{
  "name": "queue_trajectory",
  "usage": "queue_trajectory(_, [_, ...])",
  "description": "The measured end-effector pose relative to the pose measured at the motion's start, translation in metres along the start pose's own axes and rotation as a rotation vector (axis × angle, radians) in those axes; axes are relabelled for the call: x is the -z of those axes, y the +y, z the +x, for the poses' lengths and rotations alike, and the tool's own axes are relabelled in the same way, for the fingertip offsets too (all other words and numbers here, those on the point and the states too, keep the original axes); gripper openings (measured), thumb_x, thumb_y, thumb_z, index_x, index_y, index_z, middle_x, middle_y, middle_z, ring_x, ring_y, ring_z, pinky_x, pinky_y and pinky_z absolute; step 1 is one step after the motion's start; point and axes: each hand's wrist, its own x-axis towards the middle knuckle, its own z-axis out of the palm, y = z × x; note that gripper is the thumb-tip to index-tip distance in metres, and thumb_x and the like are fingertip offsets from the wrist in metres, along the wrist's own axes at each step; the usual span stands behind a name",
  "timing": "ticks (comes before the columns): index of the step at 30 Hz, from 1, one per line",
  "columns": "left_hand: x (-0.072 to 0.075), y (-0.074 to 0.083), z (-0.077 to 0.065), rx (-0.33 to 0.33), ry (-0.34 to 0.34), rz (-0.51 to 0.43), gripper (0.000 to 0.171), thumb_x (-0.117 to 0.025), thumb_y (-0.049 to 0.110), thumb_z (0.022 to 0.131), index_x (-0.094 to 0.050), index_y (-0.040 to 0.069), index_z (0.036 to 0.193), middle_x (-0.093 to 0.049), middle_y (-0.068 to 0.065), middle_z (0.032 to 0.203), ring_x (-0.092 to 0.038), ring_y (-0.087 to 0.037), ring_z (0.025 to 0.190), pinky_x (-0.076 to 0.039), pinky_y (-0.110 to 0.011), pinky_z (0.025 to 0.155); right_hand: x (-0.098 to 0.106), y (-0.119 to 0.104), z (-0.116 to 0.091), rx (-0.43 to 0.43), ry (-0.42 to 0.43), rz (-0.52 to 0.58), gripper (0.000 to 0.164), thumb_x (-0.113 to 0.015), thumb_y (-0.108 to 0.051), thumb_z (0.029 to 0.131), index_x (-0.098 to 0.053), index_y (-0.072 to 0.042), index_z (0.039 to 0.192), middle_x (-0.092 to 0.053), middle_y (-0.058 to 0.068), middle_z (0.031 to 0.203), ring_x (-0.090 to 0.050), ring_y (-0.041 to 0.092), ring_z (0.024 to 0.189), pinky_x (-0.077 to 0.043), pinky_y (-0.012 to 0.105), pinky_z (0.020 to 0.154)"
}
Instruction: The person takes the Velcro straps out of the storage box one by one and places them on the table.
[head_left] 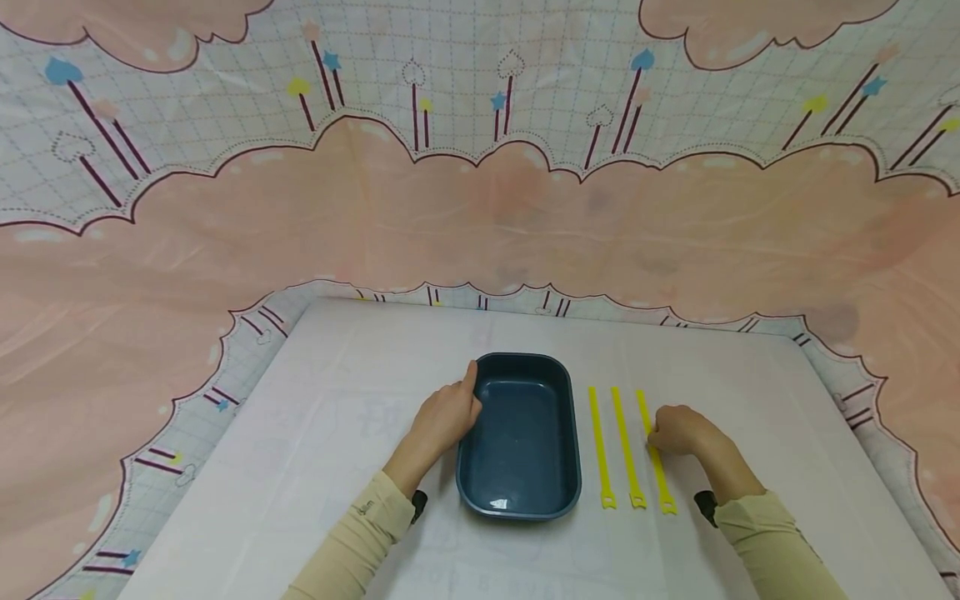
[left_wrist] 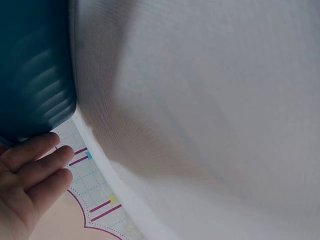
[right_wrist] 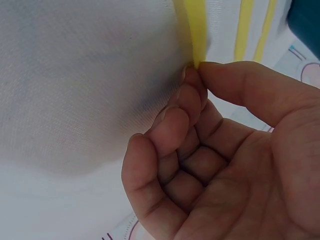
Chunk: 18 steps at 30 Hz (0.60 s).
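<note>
A dark blue rectangular tray (head_left: 517, 509) lies on the white-covered table. My left hand (head_left: 442, 414) holds its left side, with the thumb at the rim and a finger pointing along it. In the left wrist view, several fingers (left_wrist: 42, 167) lie against the outer wall of the tray (left_wrist: 35, 80). To the right of the tray, three yellow cable ties with slotted heads lie side by side. My right hand (head_left: 684, 431) pinches the rightmost yellow cable tie (head_left: 660, 471) near its middle, between thumb and index finger, as the right wrist view shows.
Left of my right hand lie the middle cable tie (head_left: 626, 442) and the leftmost cable tie (head_left: 600, 442). White cloth covers the table (head_left: 337, 367). Behind and around it hangs a patterned curtain (head_left: 450, 225) with peach cloud shapes.
</note>
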Motion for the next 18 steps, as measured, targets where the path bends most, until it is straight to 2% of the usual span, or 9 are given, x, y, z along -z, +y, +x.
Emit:
queue_trajectory(6, [-0.001, 0.0, -0.001, 0.003, -0.002, -0.002, 0.056, -0.056, 0.008, 0.092, -0.041, -0.007, 0.143, -0.046, -0.001, 0.058, -0.04, -0.012, 0.045, -0.032, -0.024, 0.043, 0.0, 0.0, -0.001, 0.006, 0.017, -0.013, 0.016, -0.062, -0.011, 0.085, -0.06, 0.005, 0.085, -0.054, 0.007, 0.074, -0.049, 0.022, 0.068, -0.041, 0.035, 0.063])
queue_trajectory(13, [0.0, 0.001, 0.0, 0.007, -0.007, -0.001, 0.056, -0.055, 0.009, 0.092, -0.041, -0.007, 0.144, -0.045, -0.001, 0.058, -0.04, -0.012, 0.045, -0.032, -0.024, 0.042, 0.0, 0.005, 0.0, 0.019, 0.048, 0.012, 0.018, -0.059, -0.01, 0.085, -0.063, 0.007, 0.089, -0.057, 0.008, 0.077, -0.05, 0.023, 0.069, -0.043, 0.037, 0.064])
queue_trajectory(18, [0.001, -0.001, 0.0, -0.001, -0.017, 0.015, 0.056, -0.056, 0.01, 0.092, -0.041, -0.007, 0.144, -0.054, -0.005, 0.064, -0.042, -0.012, 0.047, -0.034, -0.025, 0.044, 0.002, 0.012, -0.001, 0.036, 0.162, 0.033, 0.017, -0.054, -0.009, 0.088, -0.065, 0.004, 0.09, -0.057, 0.008, 0.077, -0.049, 0.022, 0.068, -0.041, 0.035, 0.061])
